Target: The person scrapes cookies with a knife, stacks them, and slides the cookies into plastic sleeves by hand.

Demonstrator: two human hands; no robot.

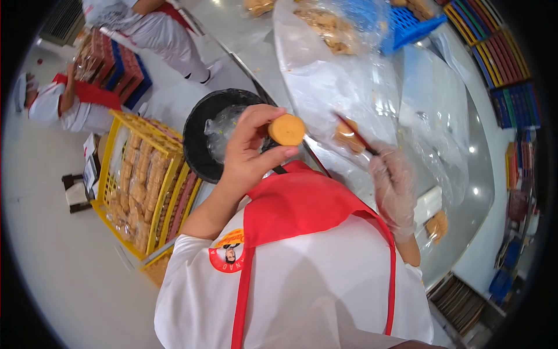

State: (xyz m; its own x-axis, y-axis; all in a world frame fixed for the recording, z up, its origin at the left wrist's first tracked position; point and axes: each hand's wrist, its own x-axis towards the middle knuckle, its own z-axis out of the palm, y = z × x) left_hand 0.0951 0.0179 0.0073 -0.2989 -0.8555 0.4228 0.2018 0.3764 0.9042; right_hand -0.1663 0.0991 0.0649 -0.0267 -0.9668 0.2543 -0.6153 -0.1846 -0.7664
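Note:
My left hand (253,142), bare, pinches a short stack of round golden biscuits (288,130) between thumb and fingers, with the flat face of one towards me. The stack is held up beside a black bin (197,136). In a clear plastic glove, my right hand (395,189) is closed around a slim, knife-like tool (356,132), dark at the hand and reddish along its length. That tool passes over a few biscuits (347,138) lying on clear plastic sheeting (325,87) on the metal table. Its exact kind cannot be made out.
Yellow crates (139,186) of packed biscuits stand at left, beside the bin holding crumpled plastic. A blue basket (412,26) and more biscuits (328,29) are at the table's far end. Another biscuit pack (436,226) lies at right. Two people (168,43) are at upper left.

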